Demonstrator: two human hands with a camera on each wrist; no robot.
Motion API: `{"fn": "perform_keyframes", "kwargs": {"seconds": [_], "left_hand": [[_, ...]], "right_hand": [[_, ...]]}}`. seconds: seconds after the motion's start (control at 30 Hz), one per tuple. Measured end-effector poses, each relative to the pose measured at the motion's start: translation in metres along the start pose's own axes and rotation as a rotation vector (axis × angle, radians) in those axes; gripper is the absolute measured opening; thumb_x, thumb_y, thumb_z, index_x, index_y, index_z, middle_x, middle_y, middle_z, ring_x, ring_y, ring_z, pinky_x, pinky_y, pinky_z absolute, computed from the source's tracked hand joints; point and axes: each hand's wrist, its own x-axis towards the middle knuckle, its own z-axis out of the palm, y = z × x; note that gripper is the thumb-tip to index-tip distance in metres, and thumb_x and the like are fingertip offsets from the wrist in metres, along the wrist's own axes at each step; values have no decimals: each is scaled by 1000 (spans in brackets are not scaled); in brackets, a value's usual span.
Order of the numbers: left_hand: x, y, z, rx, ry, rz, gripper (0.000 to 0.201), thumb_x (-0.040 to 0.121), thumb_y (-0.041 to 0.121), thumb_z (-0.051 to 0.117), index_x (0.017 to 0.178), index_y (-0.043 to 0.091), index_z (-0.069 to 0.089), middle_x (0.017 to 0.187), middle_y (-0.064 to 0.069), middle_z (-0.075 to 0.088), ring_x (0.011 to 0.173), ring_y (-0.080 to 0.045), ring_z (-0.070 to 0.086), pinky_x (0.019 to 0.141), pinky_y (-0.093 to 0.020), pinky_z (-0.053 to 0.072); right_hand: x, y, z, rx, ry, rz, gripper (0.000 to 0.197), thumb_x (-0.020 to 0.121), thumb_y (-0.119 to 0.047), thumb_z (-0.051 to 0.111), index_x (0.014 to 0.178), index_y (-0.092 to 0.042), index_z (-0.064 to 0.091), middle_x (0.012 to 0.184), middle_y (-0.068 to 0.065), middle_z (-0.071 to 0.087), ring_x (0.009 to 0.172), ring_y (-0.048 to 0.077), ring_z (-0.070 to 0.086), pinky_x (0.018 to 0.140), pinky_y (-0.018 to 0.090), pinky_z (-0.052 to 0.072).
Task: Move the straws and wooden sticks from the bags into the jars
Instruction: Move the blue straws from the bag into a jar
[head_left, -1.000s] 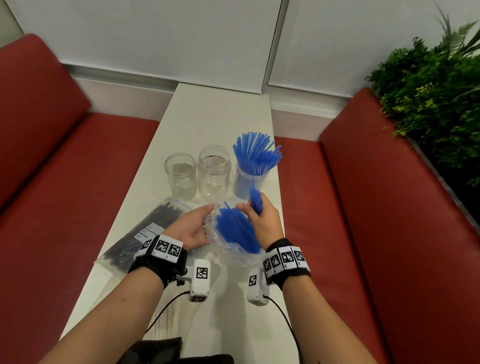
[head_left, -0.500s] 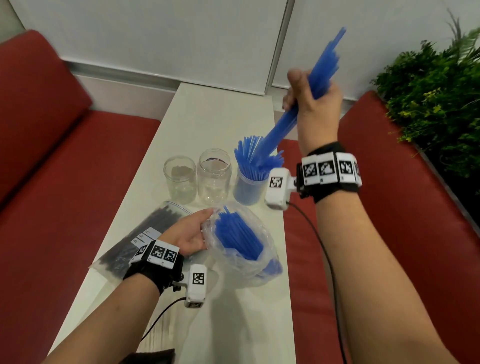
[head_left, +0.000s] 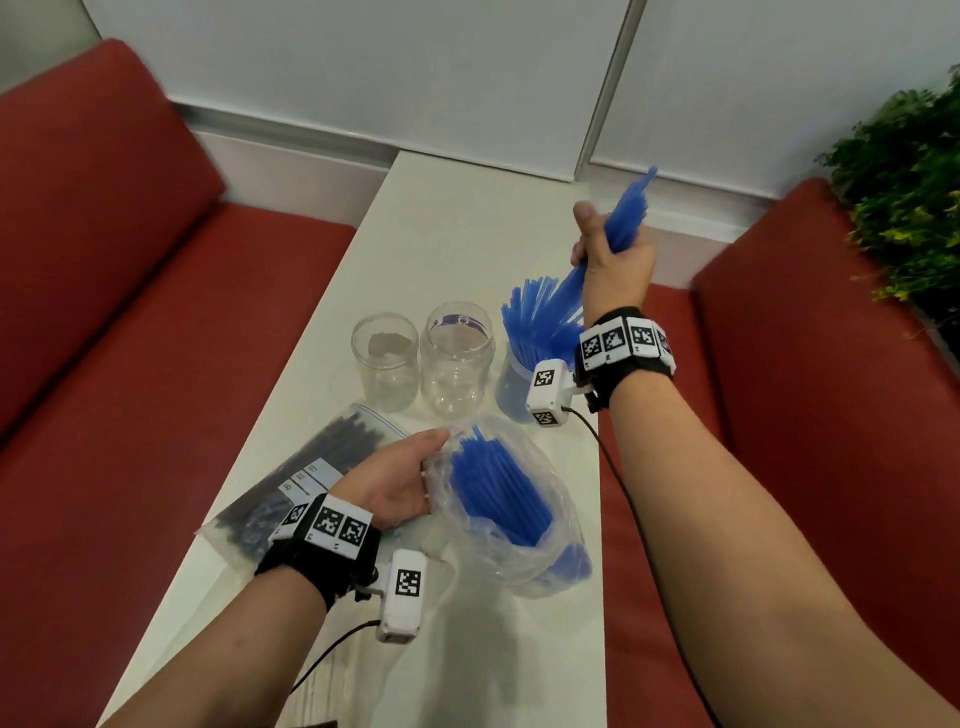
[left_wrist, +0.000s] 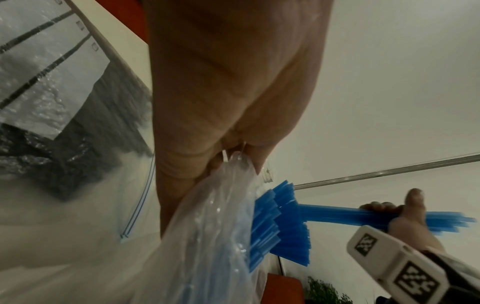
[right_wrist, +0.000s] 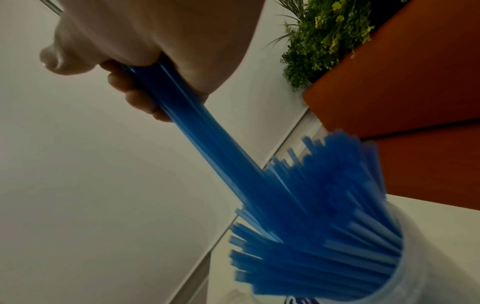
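Observation:
My right hand (head_left: 613, 254) grips a bundle of blue straws (head_left: 626, 218) (right_wrist: 197, 123), tilted, its lower ends among the straws standing in the right-hand jar (head_left: 511, 384) (right_wrist: 384, 259). My left hand (head_left: 400, 478) pinches the rim of a clear plastic bag (head_left: 519, 561) (left_wrist: 207, 236) lying on the white table (head_left: 457, 223), still holding several blue straws (head_left: 493, 493). Two empty clear jars (head_left: 385, 358) (head_left: 457, 358) stand left of the straw jar. A zip bag of dark wooden sticks (head_left: 306, 467) (left_wrist: 64, 148) lies under my left wrist.
Red bench cushions (head_left: 130, 312) flank the narrow table on both sides. A green plant (head_left: 904, 197) stands at the far right. A white wall panel closes the table's far end. Wrist camera cables trail over the near table edge.
My right hand lifted a bundle of straws out of the bag, raised it high, and has now lowered it into the right jar. The left hand kept hold of the bag.

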Motion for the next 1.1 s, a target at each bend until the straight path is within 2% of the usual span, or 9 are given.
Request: {"fn": "perform_keyframes", "kwargs": {"seconds": [0.2,0.27,0.4,0.53,0.6,0.7,0.83,1.0,1.1], "left_hand": [[9,-1,-3,-33,9,-13,42,105,32,56,141,12,60,141,-20,62,133,-39,57,113,-65,40],[10,0,-3,-37,-6,-18,42,105,32,56,142,11,60,142,-20,61,134,-40,56,113,-65,39],[12,3,-3,-27,-13,-21,40,106,32,55,140,12,61,139,-19,63,132,-38,58,113,-64,40],[16,2,-5,-39,10,-33,40,107,31,52,141,12,60,141,-19,62,133,-38,58,113,-65,39],[17,1,-5,-41,12,-25,39,107,30,52,141,12,61,140,-19,63,132,-38,58,113,-66,39],[18,0,-5,-30,3,-16,38,105,31,55,137,14,64,137,-18,65,130,-38,60,112,-66,40],[17,1,-6,-27,-10,-13,38,103,31,57,136,14,65,136,-17,66,129,-36,61,112,-65,41],[15,0,-5,-31,-21,-18,39,105,30,54,138,12,63,137,-16,66,129,-36,61,113,-63,41],[14,0,-5,-29,-14,-22,39,105,30,54,137,12,64,136,-16,66,129,-36,61,112,-63,42]], "right_hand": [[-4,41,-3,-158,-103,115,40,89,-35,75,83,2,60,66,7,59,61,17,54,71,29,50],[-3,44,-3,-187,-75,104,28,88,-26,74,91,-3,59,73,11,63,63,18,60,73,34,53],[5,34,3,-226,34,-99,34,83,-12,70,107,-30,54,76,2,62,68,12,59,72,24,54],[12,34,8,-415,-41,-262,30,90,-10,58,118,-23,60,87,-6,64,79,8,58,83,30,53],[9,46,9,-729,-226,-239,30,102,-23,51,130,-17,59,119,2,65,107,16,60,105,39,44],[-8,71,6,-1357,-533,-125,44,109,-35,31,149,-20,41,161,10,29,151,32,19,124,54,10],[-20,77,0,-1327,-571,-89,56,109,-47,20,157,-19,28,168,11,11,155,31,-3,124,55,-3],[-7,67,4,-1302,-283,-179,72,102,-65,19,162,-25,7,169,5,-2,154,33,-12,116,53,-19],[-17,76,1,-1424,-414,-54,78,99,-70,15,161,-26,-1,169,5,-8,154,35,-15,116,59,-18]]}}
